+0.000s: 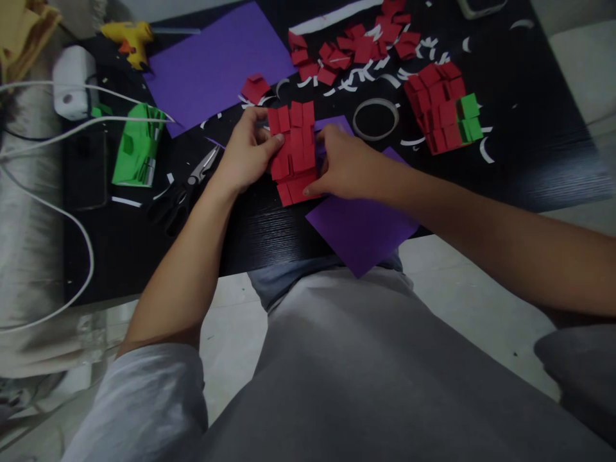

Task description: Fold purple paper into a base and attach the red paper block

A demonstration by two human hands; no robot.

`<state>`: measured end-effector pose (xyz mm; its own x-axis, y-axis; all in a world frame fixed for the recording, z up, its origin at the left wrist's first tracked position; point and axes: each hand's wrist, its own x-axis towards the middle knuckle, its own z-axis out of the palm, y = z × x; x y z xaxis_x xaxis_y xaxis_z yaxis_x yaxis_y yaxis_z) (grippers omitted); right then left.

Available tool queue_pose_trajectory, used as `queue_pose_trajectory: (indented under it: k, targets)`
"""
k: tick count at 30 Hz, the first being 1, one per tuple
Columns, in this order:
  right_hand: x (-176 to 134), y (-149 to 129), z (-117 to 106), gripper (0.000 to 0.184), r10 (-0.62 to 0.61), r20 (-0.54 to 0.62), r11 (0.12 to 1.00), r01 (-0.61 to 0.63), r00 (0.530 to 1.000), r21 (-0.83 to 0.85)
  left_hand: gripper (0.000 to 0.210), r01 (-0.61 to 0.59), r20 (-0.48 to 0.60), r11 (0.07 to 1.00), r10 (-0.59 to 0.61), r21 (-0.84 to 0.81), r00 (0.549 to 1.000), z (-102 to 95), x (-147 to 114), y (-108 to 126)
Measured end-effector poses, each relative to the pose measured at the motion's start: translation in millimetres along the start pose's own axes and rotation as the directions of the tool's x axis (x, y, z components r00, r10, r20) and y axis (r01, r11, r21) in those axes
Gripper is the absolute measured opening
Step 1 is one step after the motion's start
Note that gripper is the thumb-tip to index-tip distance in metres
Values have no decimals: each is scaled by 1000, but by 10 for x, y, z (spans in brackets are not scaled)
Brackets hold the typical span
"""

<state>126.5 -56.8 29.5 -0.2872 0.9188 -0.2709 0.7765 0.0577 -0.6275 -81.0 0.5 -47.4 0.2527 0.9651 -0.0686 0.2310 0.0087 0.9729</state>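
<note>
Near the table edge [260,250], hands [246,153] [350,168] hold red paper [296,151]; purple sheet [363,224] overhangs.

A plain grey shirt [356,372] fills the lower middle of the frame. Its short left sleeve [144,391], at lower left, looks paler than the dark grey right sleeve [577,366] at the right edge. Blue-grey trousers [274,282] show just beyond the hem. The left hand [248,147] and right hand [344,163] are bare.

The red block [295,151] is matt paper; left of it lie metal scissor blades [205,165], below it glossy, grained table [260,240].
</note>
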Motion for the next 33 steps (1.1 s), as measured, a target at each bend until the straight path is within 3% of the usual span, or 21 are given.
queue_pose_trajectory:
  k: [3, 17, 23, 30, 33]
  targets:
    - [-45, -44, -13, 84, -8, -2, 1000, 8, 1000, -5, 37, -58, -77, 996, 63, 62, 995, 12, -6, 7]
    - [7, 10, -2, 78, -40, -32, 993, 36, 999, -113, 40, -4, -38, 994, 8, 106, 999, 44, -76, 100]
    - [3, -35, -2, 73, -2, -23, 982, -3, 1000, -190, 30, -9, -81, 992, 20, 124, 996, 45, -67, 104]
    - [19, 49, 27, 72, -39, -42, 987, 32, 998, -156, 31, -10, -140, 988, 32, 155, 990, 85, -33, 117]
    - [38, 118, 27, 73, -65, -48, 990, 59, 997, -130, 31, -36, -113, 981, 58, 191, 992, 103, -9, 106]
